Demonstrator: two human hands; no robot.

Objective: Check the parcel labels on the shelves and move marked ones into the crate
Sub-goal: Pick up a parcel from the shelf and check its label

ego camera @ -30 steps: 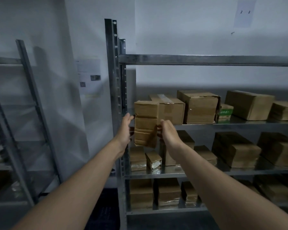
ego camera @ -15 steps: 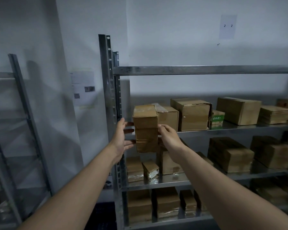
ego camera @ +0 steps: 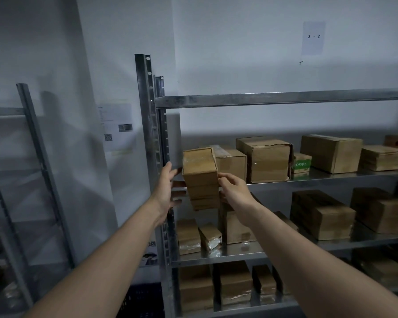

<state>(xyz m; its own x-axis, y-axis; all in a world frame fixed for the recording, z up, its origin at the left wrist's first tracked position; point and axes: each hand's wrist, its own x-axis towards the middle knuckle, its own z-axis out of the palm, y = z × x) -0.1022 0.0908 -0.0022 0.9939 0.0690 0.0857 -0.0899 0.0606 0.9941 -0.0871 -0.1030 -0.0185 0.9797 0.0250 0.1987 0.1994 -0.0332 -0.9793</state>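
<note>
- Metal shelving (ego camera: 285, 98): fills the view from 12 to 5 o'clock; brown cardboard boxes stand on three levels.
- Crate (ego camera: 143, 299): dark, low at 7 o'clock in the view, just beside the shelving's front post; largely in shadow.
- Parcel (ego camera: 200, 171): brown, taped, tilted, held in front of the left end of the upper stocked level; contact with the shelf cannot be determined.
- Left hand (ego camera: 167, 191): at the parcel's 9 o'clock, fingers straight and spread, tips against its left face.
- Right hand (ego camera: 234, 189): at the parcel's 3 o'clock, fingers curled round its right edge.
- Paper sign (ego camera: 313, 37): on the wall at 1 o'clock, marked "2 - 2".
</note>
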